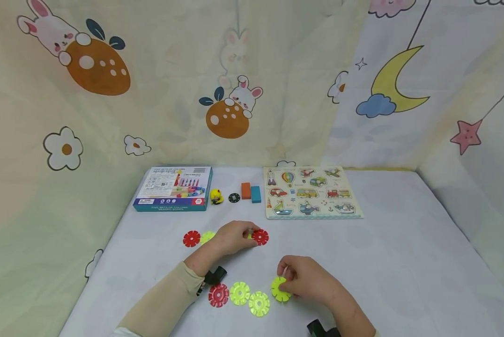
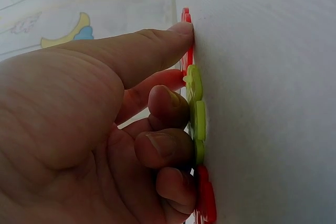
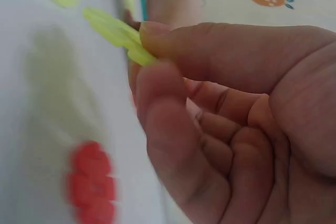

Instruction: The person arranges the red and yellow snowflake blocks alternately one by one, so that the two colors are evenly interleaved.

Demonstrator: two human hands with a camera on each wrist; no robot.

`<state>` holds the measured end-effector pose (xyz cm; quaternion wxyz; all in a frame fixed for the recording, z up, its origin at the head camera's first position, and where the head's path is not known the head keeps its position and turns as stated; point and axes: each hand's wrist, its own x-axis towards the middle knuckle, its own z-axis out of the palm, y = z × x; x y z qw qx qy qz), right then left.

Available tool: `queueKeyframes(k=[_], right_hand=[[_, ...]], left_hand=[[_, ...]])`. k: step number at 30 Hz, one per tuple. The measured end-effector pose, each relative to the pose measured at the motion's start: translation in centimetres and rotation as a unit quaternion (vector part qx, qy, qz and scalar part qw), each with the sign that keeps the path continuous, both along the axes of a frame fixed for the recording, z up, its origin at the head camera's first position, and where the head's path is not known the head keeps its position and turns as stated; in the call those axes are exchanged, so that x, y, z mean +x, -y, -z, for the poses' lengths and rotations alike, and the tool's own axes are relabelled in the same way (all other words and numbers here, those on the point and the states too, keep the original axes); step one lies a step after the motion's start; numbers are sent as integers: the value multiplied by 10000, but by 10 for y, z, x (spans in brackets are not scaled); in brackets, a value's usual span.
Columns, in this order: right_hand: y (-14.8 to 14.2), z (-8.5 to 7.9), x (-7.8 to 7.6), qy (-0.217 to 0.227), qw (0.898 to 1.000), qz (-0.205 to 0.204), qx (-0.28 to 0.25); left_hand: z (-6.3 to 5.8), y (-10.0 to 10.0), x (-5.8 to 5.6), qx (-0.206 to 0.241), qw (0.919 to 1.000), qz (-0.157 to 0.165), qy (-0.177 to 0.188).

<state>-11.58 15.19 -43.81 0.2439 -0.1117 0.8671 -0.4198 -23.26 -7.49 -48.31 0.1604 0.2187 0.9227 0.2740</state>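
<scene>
In the head view, my left hand (image 1: 233, 237) is over the far row of notched plastic discs, with thumb and index finger pinching the edges of a red disc (image 1: 260, 237) at its right end. Its other fingers curl against a yellow-green disc (image 2: 197, 114) in the left wrist view. Above the table, my right hand (image 1: 308, 278) pinches another yellow-green disc (image 1: 280, 289) between thumb and fingertips. The near row has a red disc (image 1: 218, 295) and two yellow-green ones to its right. Under the right hand lies one more red disc (image 3: 92, 184), visible in the right wrist view.
Along the back stand a flat box (image 1: 172, 188), a small yellow duck (image 1: 216, 196), a black round chip (image 1: 234, 197), an orange block (image 1: 245, 190), a blue block (image 1: 255, 194) and a vehicle puzzle board (image 1: 313, 192). Printed cloth walls surround the white table.
</scene>
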Motion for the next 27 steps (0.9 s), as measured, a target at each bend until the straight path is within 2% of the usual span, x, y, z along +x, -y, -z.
queueKeyframes(k=[7, 12, 15, 20, 23, 27], right_hand=[[-18, -26, -29, -169, 9997, -37, -182], [-26, -32, -51, -254, 9981, 347, -445], [-26, -24, -65, -325, 9958, 723, -460], [-20, 5, -82, -472, 9919, 1169, -142], [-14, 19, -85, -546, 9907, 1233, 194], [-5, 28, -85, -643, 9894, 1177, 559]], left_hand=[[1, -1, 1, -8, 10000, 43, -4], [1, -2, 1, -1, 10000, 52, 4], [-1, -2, 1, -14, 10000, 40, -1], [0, -3, 1, 10, 10000, 52, 7], [1, -2, 0, 8, 10000, 45, -6], [0, -2, 0, -46, 10000, 13, -38]])
